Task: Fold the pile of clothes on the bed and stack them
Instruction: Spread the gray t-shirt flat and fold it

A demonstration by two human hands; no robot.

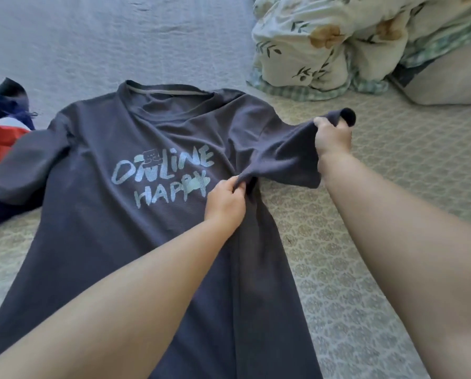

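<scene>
A: What is seen of the person's body?

B: Two bare forearms are shown, entering from the lower left and the lower right of the frame. No sleeve is seen on either arm.

A: And the hands?

B: The left hand [224,202] and the right hand [332,138] are uncovered; short, plain nails are seen on the left hand.
</scene>
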